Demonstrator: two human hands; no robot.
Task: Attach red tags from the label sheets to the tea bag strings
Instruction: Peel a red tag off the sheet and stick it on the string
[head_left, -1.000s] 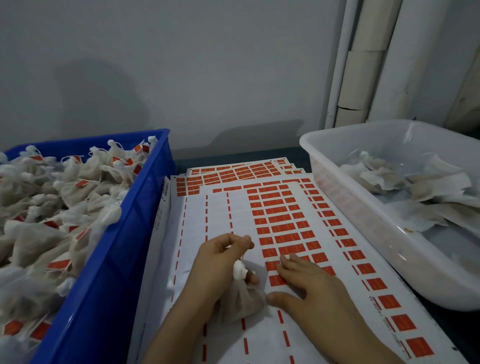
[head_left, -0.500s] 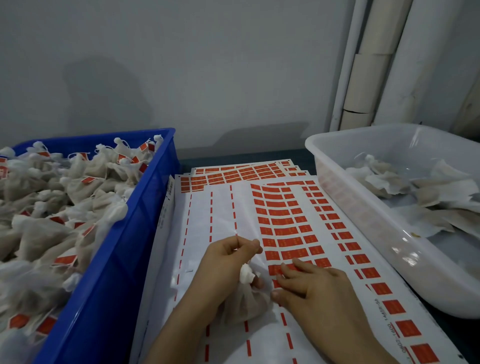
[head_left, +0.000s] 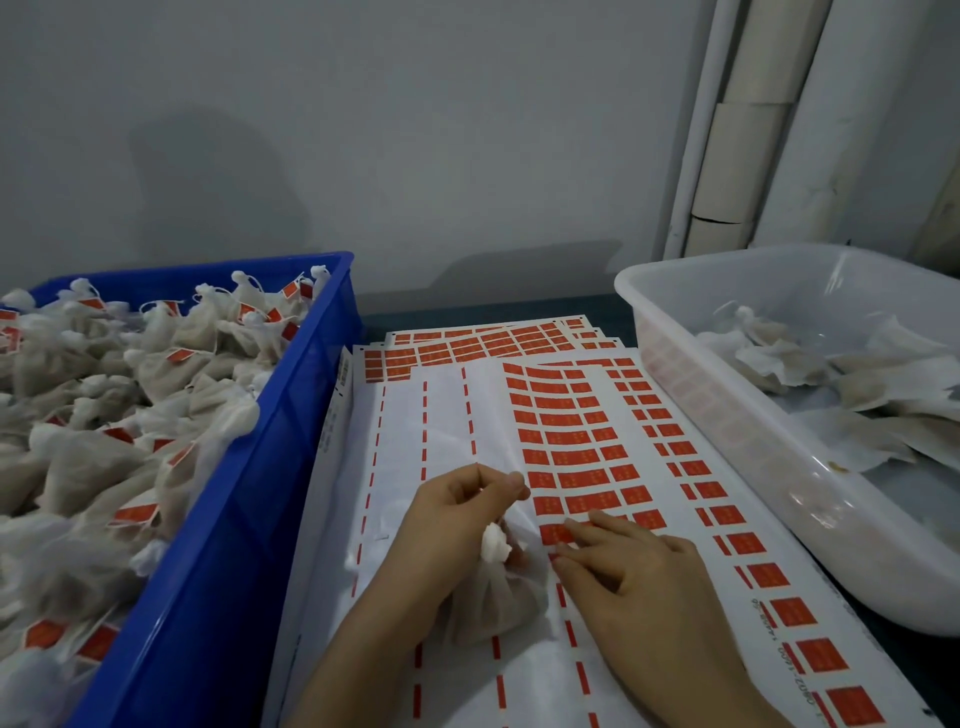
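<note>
Down at the near edge, the left hand (head_left: 457, 514) has thumb and forefinger pinched together above a gauzy off-white tea bag (head_left: 493, 608). Its curled lower fingers hold the bag's knotted white neck. Any string in the pinch is too thin to make out. The bag's body rests on the top white paper label sheet (head_left: 405, 431).

Just beside it, the right hand (head_left: 644, 582) lies low over the sheet with its fingers nearly straight and spread. The fingertips (head_left: 582, 522) touch a small rectangular red tag (head_left: 556, 534) at the left end of a row, and it grips nothing.

Left of the hands the sheet carries only thin red dashes, while full rows of red tags cover its right part. Their print is too small to read. Dark digits (head_left: 787, 660) run along the sheet's right margin, seemingly including "1600" and "1448". More tag sheets (head_left: 467, 345) fan out beneath the far end.

Left of the sheets stands a blue plastic crate (head_left: 291, 467) heaped with red-tagged tea bags (head_left: 104, 467). To the right, a translucent white plastic tub (head_left: 717, 415) holds flat pale bags (head_left: 872, 384). White pipes (head_left: 748, 130) rise along the grey wall behind it.
</note>
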